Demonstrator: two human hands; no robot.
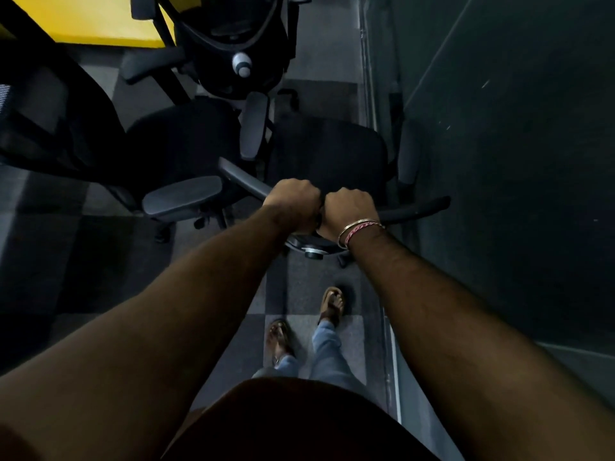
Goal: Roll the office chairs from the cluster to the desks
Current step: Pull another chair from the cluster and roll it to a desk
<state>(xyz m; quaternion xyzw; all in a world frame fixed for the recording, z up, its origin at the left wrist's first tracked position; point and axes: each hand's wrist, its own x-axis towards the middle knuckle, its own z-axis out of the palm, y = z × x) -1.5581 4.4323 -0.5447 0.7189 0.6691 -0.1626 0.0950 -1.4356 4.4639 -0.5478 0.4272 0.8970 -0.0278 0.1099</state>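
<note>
Both hands on a chair's top rail

The left hand (293, 202) and right hand (349, 211) grip the chair (327, 154) side by side on its top rail. Just left stands a second chair (179, 151), a third (229, 44) beyond by the yellow counter (96, 18). Sandalled feet on checkered carpet (336, 331).

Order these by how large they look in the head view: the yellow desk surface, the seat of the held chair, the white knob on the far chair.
1. Seat of the held chair
2. Yellow desk surface, though cut off by the frame edge and farther away, so its rank against the seat is unsure
3. White knob
</note>
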